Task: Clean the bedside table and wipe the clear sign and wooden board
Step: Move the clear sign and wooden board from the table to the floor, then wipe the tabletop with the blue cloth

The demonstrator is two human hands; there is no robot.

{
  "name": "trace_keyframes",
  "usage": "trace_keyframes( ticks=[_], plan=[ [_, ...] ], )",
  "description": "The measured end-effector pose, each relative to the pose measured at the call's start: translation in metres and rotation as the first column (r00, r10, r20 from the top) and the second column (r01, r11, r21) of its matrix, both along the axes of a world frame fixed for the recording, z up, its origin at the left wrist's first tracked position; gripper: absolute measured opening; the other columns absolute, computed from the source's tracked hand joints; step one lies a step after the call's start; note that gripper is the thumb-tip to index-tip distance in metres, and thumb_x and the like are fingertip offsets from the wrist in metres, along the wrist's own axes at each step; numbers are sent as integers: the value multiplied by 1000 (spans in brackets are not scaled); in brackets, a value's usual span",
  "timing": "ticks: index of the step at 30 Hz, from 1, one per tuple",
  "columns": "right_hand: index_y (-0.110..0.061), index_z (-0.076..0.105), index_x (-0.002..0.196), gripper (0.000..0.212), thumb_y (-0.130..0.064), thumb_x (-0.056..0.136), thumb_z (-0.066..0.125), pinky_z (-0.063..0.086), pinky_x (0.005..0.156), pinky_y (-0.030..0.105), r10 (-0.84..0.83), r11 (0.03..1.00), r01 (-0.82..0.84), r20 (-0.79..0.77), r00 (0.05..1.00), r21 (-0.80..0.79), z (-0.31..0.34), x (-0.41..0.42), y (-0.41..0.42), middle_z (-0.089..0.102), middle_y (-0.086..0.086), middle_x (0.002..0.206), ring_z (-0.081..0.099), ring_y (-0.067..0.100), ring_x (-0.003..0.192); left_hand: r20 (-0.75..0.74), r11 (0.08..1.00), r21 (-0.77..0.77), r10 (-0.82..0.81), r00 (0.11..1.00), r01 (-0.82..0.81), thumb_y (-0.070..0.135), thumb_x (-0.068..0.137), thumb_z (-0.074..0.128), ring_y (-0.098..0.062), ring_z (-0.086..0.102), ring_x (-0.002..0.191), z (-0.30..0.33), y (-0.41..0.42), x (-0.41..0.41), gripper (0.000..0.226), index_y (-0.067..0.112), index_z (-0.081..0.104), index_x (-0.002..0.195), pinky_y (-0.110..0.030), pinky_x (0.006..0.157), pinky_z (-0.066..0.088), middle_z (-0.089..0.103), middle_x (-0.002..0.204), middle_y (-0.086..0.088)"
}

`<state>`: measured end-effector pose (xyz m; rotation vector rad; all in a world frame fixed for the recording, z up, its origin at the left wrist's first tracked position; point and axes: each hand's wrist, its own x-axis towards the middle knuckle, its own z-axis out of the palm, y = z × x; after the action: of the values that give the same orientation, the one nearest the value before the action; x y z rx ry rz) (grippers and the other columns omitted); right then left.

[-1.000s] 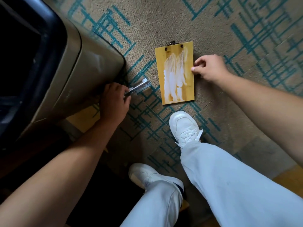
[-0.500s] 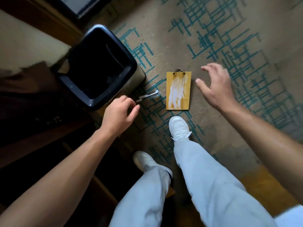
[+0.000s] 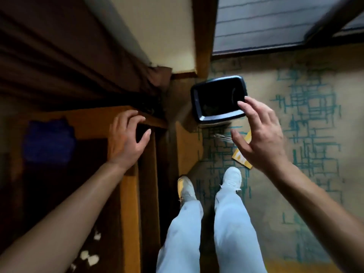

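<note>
Bare forearms, no sleeves in view; pale blue-grey trousers [image 3: 230,229]; white lace-up shoes [image 3: 232,177] on both feet.

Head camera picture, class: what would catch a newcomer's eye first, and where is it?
Two bare, open hands held out: the left hand over the wooden table edge, the right hand above the patterned carpet. Between them, a black bin stands by the wall, and a yellow board peeks out under the right hand.

black bin [image 3: 218,99], patterned carpet [image 3: 307,119], brown curtain [image 3: 59,62]

Dim warm light; deep shadow at left; motion blur throughout; wide-angle bending at the edges.
</note>
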<state>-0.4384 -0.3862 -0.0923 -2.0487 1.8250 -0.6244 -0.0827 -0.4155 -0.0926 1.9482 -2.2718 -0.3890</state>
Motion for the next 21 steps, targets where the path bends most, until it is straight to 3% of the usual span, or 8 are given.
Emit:
trace_keyframes(
  ticks=[5,9,13,16,21],
  plan=[
    [-11,42,151,68,-36,91,60,36,116,50,297,955,-297,-14,955,5,15,89,-31,40,14,157,40,37,141,92,930,-30,368,925,-367,43,95,56,-36,43,132,34,68,97,50,13,54,135,-50,105,39,48,143,-16],
    [-14,36,155,75,-35,87,61,34,117,50,518,853,-515,-18,855,85,23,182,-49,33,14,162,33,36,147,222,798,-31,592,774,-602,35,95,63,-41,35,143,34,153,178,54,8,51,140,-53,112,34,40,152,-22],
    [-20,31,156,69,-48,95,50,33,115,53,699,714,-682,-100,708,159,16,264,-56,29,10,164,26,34,151,271,596,10,771,576,-803,33,98,60,-49,47,127,29,233,229,52,7,50,141,-57,103,44,47,143,-28],
    [-25,25,158,70,-53,97,47,33,115,55,784,620,-756,-148,602,210,10,325,-61,24,7,166,20,31,153,312,435,76,844,435,-897,39,101,53,-50,47,130,21,286,255,54,8,47,145,-60,101,45,42,151,-27],
    [-28,22,159,74,-57,95,46,29,118,57,869,491,-836,-209,449,245,2,429,-61,16,8,168,16,34,154,297,248,257,900,321,-934,50,101,47,-44,31,145,3,352,277,63,21,32,155,-61,109,39,21,166,-14]
  ],
)
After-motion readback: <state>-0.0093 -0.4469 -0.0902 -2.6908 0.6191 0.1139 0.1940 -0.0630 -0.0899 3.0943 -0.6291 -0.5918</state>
